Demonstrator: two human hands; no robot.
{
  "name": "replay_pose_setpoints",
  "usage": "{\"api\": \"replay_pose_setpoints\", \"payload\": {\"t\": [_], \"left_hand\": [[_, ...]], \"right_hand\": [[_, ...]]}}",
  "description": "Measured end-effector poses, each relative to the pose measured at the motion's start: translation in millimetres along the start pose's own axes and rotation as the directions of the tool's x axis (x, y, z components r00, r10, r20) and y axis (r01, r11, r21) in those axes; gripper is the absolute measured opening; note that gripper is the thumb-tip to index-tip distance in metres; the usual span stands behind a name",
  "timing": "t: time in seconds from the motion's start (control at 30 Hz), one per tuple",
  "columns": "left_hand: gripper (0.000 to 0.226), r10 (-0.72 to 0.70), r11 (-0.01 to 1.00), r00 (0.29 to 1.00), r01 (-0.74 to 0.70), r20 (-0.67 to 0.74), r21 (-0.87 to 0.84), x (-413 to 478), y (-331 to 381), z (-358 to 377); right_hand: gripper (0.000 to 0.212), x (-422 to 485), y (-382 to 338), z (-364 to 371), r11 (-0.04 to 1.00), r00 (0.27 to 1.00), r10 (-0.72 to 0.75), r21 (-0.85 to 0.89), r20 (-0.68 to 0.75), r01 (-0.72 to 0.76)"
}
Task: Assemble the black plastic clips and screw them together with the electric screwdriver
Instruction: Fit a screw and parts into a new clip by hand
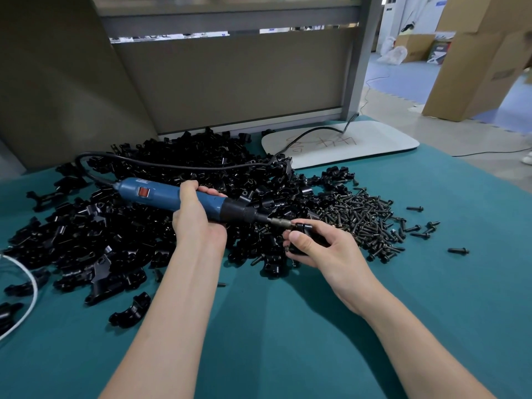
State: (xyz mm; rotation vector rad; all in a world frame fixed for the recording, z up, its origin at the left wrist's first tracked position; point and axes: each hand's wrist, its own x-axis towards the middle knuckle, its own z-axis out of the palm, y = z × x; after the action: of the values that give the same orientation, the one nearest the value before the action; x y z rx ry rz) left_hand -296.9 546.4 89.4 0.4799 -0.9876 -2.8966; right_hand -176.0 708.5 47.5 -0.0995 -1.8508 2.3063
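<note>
Over the heap [129, 226], screwdriver [161, 194] against clip [305, 226].

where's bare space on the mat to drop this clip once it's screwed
Bare teal mat lies between the forearms, and more to the right of the right hand, nearer than the screw pile. Crowded: the clip pile fills left and centre, with stray clips along the near-left edge.

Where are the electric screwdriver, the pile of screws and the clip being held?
electric screwdriver [162, 194]: head view, blue body.
pile of screws [365, 223]: head view, heap's middle.
held clip [304, 227]: head view, its top.
</note>
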Motion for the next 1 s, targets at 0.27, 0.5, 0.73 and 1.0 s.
{"api": "replay_pose_setpoints", "payload": {"t": [0.27, 0.5, 0.73, 1.0], "left_hand": [[0.018, -0.004, 0.999, 1.000, 0.005, 0.026, -0.037, -3, -1, 1], [0.018, -0.053, 0.996, 0.998, 0.055, 0.034, -0.074, -2, 5, 1], [0.019, -0.101, 0.994, 0.988, 0.094, -0.117, -0.063, 5, 19, -6], [0.069, 0.224, 0.814, 0.962, -0.098, -0.155, 0.572, -6, 12, 0]], "right_hand": [[0.026, 2, 1, -1, 0.999, 0.999, 0.021, 0.035, -0.024, -0.020], [0.025, 3, 2, -1, 0.999, 1.000, 0.020, 0.045, -0.009, -0.020], [0.030, 4, 0, -2, 0.999, 0.999, -0.001, 0.047, -0.032, 0.003], [0.025, 7, 1, -4, 0.995, 0.998, 0.012, 0.095, -0.064, -0.006]]}}
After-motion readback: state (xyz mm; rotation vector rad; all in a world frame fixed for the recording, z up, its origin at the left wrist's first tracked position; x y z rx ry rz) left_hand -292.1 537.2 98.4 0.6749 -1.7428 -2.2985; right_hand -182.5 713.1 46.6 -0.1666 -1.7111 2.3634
